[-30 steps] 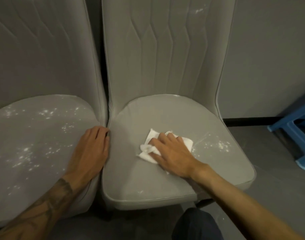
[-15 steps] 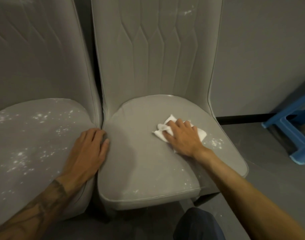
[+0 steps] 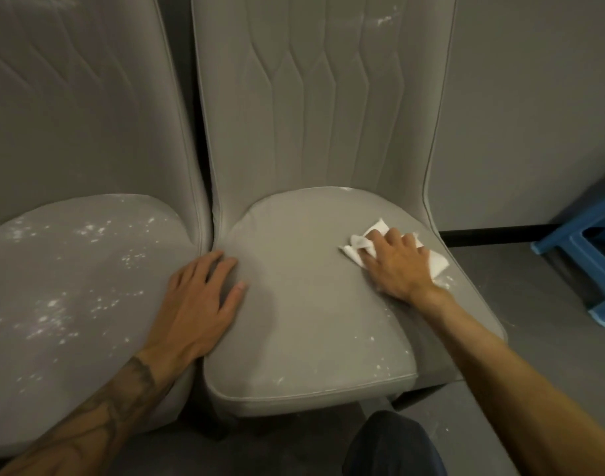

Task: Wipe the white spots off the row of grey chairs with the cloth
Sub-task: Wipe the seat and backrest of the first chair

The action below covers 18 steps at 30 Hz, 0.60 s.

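Two grey padded chairs stand side by side. On the right chair's seat [image 3: 304, 321], my right hand [image 3: 399, 266] lies flat on a crumpled white cloth [image 3: 438, 264], pressing it down near the seat's right edge. A few white spots [image 3: 380, 359] remain near that seat's front right and on its backrest [image 3: 383, 20]. My left hand [image 3: 198, 304] rests open on the seam between the two seats. The left chair's seat [image 3: 70, 286] is covered in several white spots.
A grey wall [image 3: 534, 115] runs behind and to the right of the chairs. A blue plastic stool [image 3: 589, 255] stands on the dark floor at the far right. My knee [image 3: 393, 444] shows at the bottom.
My right hand has slid the cloth from the middle of the right seat over to its right edge, covering the patch of spots there. My left hand has stayed in place.
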Available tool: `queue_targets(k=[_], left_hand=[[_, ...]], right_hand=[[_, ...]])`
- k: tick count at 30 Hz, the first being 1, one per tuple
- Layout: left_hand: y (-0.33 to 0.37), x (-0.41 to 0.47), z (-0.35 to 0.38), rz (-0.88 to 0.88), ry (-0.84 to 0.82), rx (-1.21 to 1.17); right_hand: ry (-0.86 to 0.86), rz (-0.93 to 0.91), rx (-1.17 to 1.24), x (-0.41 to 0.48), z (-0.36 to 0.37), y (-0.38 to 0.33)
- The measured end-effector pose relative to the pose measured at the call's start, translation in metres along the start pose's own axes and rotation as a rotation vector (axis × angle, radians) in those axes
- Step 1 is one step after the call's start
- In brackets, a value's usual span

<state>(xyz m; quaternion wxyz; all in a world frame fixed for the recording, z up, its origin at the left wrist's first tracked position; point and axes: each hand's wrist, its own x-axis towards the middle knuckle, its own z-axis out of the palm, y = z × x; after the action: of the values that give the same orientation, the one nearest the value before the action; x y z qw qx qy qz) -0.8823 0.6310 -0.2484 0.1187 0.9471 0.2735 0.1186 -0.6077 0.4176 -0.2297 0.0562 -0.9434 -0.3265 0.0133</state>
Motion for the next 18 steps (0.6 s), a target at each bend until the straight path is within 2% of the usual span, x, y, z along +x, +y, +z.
queue_targets(k=[1,4,5,6,9,11,13,16,18], left_hand=[[-0.001,0.001,0.001,0.002,0.0,0.001],[-0.003,0.002,0.001,0.007,-0.013,0.003],[-0.003,0.002,0.001,0.006,-0.015,0.003],[-0.003,0.001,0.001,0.006,-0.014,0.01],[-0.002,0.001,0.001,0.005,-0.004,0.031],[-0.001,0.001,0.001,0.003,0.015,0.03],[-0.001,0.0,0.001,0.001,0.019,0.033],[-0.002,0.0,0.001,-0.001,0.014,0.028],[-0.002,-0.001,0.001,-0.001,0.015,0.027]], right_hand=[[0.019,-0.037,0.016,-0.008,0.005,-0.011],[-0.005,-0.336,0.014,-0.039,0.013,-0.032],[-0.025,-0.385,-0.002,-0.039,0.009,-0.026],[-0.041,-0.368,-0.015,-0.032,0.003,-0.014],[-0.1,-0.131,-0.031,-0.005,-0.011,0.025],[-0.064,-0.066,-0.018,-0.007,-0.009,0.027],[-0.019,-0.156,0.025,-0.024,-0.001,0.007],[-0.046,-0.413,0.028,-0.05,0.003,-0.002],[-0.079,-0.399,-0.007,-0.036,-0.005,0.019]])
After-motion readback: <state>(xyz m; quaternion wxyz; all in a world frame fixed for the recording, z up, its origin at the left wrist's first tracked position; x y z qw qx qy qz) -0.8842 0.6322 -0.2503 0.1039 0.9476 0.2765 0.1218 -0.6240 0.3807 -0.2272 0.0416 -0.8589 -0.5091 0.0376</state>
